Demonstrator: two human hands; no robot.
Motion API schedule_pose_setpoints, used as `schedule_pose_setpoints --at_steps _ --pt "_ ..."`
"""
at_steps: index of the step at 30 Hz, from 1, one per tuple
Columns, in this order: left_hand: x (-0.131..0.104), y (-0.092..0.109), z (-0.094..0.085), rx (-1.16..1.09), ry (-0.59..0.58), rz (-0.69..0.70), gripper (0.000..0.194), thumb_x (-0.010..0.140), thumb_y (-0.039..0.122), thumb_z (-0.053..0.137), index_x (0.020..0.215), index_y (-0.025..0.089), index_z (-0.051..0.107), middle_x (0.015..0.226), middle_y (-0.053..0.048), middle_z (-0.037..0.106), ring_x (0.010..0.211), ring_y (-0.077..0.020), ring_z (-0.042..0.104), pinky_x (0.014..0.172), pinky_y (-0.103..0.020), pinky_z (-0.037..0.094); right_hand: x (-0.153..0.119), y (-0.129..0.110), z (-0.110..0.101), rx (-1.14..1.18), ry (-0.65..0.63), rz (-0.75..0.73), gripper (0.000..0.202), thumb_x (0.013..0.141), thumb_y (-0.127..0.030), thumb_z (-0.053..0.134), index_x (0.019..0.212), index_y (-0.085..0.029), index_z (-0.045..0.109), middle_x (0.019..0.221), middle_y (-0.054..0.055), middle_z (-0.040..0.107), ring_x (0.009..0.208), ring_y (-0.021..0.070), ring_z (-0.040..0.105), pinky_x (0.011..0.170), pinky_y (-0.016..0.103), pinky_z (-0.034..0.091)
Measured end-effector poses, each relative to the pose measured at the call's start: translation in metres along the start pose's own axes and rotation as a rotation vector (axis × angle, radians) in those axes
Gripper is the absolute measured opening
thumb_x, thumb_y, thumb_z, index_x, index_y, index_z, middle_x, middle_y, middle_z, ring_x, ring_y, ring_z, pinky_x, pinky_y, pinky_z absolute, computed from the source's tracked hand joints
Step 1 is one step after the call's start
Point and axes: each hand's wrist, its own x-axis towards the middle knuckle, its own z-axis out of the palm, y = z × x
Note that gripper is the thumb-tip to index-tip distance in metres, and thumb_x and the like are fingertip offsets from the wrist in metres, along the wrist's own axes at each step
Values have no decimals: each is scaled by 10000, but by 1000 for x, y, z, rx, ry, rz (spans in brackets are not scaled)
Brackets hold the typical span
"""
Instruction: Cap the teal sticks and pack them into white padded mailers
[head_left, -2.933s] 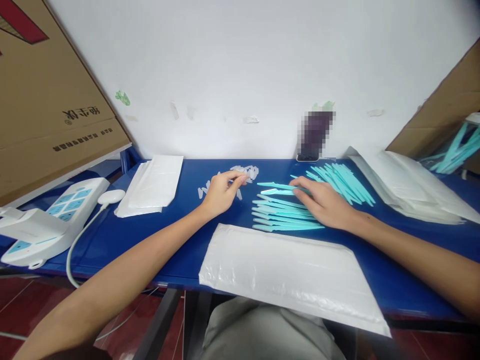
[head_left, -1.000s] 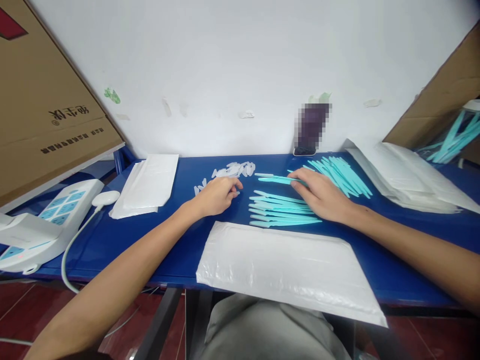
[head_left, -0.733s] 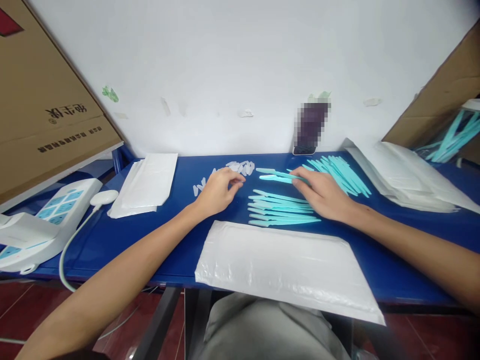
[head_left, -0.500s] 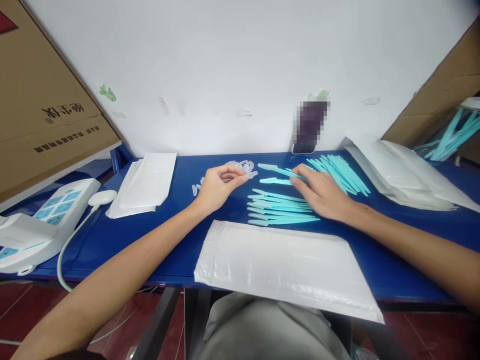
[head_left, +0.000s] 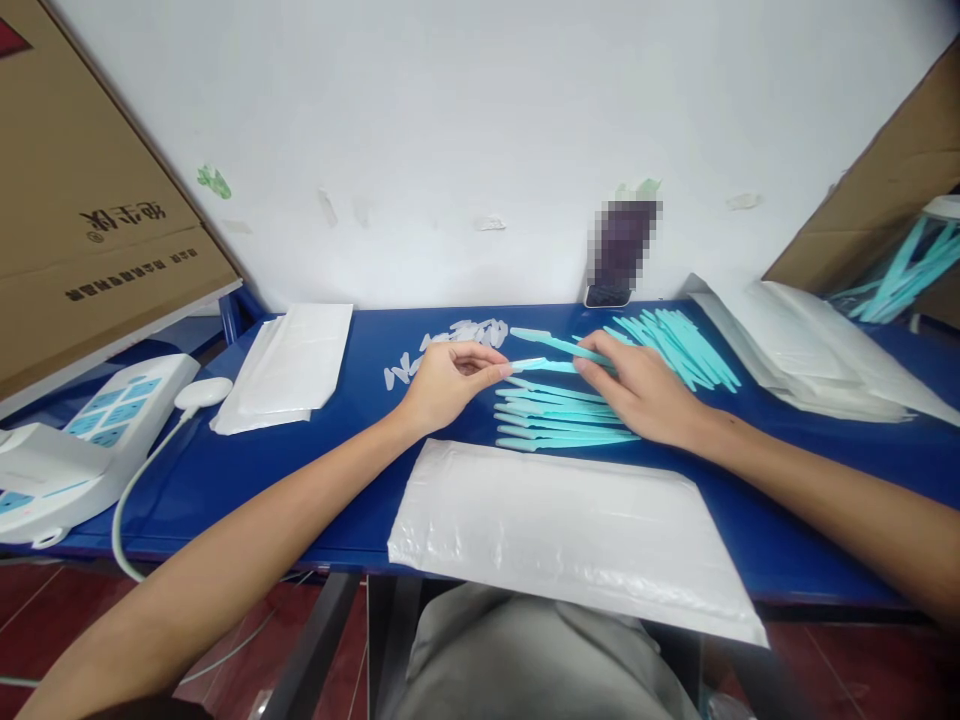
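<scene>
My right hand (head_left: 646, 392) grips two turquoise eyebrow razors, their blade ends pointing left. The upper razor (head_left: 534, 335) stands apart from the lower razor (head_left: 559, 367). Between thumb and fingertips, my left hand (head_left: 448, 388) pinches a small translucent blade cap (head_left: 519, 367), which meets the tip of the lower razor; how far it covers the blade I cannot tell. Loose caps (head_left: 480, 332) lie behind my left hand. Below my hands, several razors (head_left: 562, 418) rest side by side. A heap of razors (head_left: 679, 348) spreads behind my right hand.
A white padded envelope (head_left: 574, 535) overhangs the blue table's front edge. More envelopes lie at left (head_left: 300, 360) and right (head_left: 806, 350). A power strip (head_left: 124, 415) with a cable, cardboard box (head_left: 112, 150), leaning phone (head_left: 622, 250) and a clear container of razors (head_left: 911, 265) surround the work area.
My left hand has moved slightly right and down, bringing the cap to the lower razor's tip. My right hand, still on both razors, has shifted slightly left.
</scene>
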Motion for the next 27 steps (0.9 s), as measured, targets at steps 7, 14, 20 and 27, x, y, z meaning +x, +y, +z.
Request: schedule_pose_setpoints --at_steps 7,14,20,27 --pt "-2 3 -1 147 -76 143 368 848 432 754 1128 195 735 948 -71 751 864 -183 690 752 -298 546 -3 -5 -2 -16 -32 -68 268 1041 -384 379 1051 -222 592 853 49 698 734 221 639 683 342 439" --pt "-3 5 -27 606 -104 482 524 964 444 576 1438 226 526 1408 -150 512 1300 -281 511 1089 -460 444 -3 7 1 -316 -140 -109 347 1014 -304 387 1040 -206 719 1036 94 765 871 272 695 733 406 459" --pt "-15 11 -15 771 -529 440 776 935 609 591 1584 270 334 1651 -156 304 1523 -356 291 1237 -547 244 -8 -10 -3 -321 -201 -168 432 997 -421 448 1220 -164 715 1173 148 738 1087 351 663 885 517 470" --pt "-15 2 -12 825 -571 196 912 901 737 530 1609 222 274 1682 -181 207 1553 -405 195 1233 -576 186 -11 -8 -2 -118 -354 -178 790 902 -640 575 1557 -221 438 1495 169 558 1321 401 555 1038 586 468"
